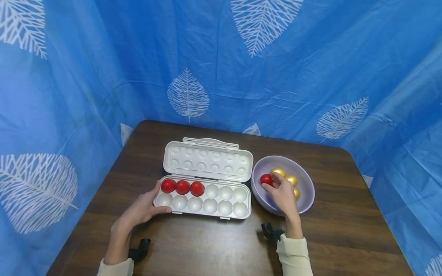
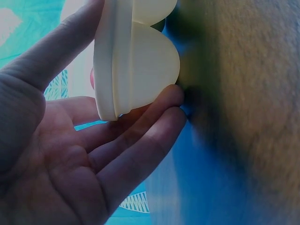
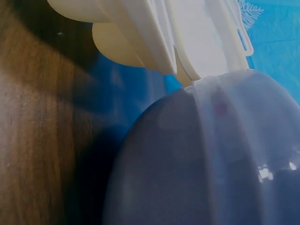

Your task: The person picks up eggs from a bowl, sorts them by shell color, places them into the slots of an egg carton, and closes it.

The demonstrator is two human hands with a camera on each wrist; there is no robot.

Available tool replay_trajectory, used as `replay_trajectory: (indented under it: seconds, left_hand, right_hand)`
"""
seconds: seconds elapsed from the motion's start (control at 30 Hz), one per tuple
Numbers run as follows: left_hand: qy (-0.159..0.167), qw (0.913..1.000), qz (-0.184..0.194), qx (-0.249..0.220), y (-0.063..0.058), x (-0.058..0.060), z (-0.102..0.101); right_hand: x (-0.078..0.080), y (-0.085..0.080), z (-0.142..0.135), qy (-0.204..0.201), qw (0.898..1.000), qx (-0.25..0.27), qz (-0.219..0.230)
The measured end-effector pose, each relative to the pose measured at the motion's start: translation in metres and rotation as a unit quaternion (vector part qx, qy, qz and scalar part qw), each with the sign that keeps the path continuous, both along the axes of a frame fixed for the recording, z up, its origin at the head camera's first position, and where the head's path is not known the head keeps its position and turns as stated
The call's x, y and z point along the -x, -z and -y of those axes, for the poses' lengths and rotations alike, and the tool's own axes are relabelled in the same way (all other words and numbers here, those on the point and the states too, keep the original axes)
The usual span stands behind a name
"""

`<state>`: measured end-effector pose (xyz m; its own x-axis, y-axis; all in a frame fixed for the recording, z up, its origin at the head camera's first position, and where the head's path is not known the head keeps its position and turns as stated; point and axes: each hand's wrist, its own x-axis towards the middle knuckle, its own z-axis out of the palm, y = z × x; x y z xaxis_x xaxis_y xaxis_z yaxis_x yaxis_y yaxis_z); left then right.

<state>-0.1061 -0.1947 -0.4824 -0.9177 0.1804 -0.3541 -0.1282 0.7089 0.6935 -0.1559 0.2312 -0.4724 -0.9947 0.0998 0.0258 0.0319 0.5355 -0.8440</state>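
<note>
A white plastic egg carton (image 1: pixel 224 207) lies with its lid (image 1: pixel 208 160) folded back. Three red eggs (image 1: pixel 182 187) fill the left part of its back row; the other cups hold nothing. At the carton's left end my left hand (image 1: pixel 139 209) grips the tray, thumb on the front edge. The left wrist view shows its fingers (image 2: pixel 140 145) curled under the rim against a cup. My right hand (image 1: pixel 284 193) reaches into the purple bowl (image 1: pixel 306 191) and pinches a red egg (image 1: pixel 266 179). In the right wrist view the bowl's outer wall (image 3: pixel 159 173) hides that hand.
Several gold eggs (image 1: pixel 292 179) sit in the bowl, partly behind the right hand. The bowl stands close against the carton's right end on a dark wooden table (image 1: pixel 338 214). Blue curtains (image 1: pixel 221 76) with white leaf prints hang around the table's back and sides.
</note>
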Motion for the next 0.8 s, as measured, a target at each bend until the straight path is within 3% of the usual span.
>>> replay_trajectory:
  seconds: [0.27,0.53,0.8]
  left_hand:
    - [-0.005,1.0000,0.006,-0.002,-0.002,-0.001,0.000]
    - [-0.008,0.9999,0.005,-0.009,-0.002,0.000,0.000]
    - [-0.006,0.9999,0.008,-0.001,-0.002,0.000,-0.001]
  right_hand:
    - [0.010,-0.001,0.006,0.004,0.998,-0.052,0.020]
    - [0.023,0.000,0.011,-0.004,0.993,-0.114,0.005]
    - [0.021,0.004,0.016,-0.009,0.985,-0.170,-0.008]
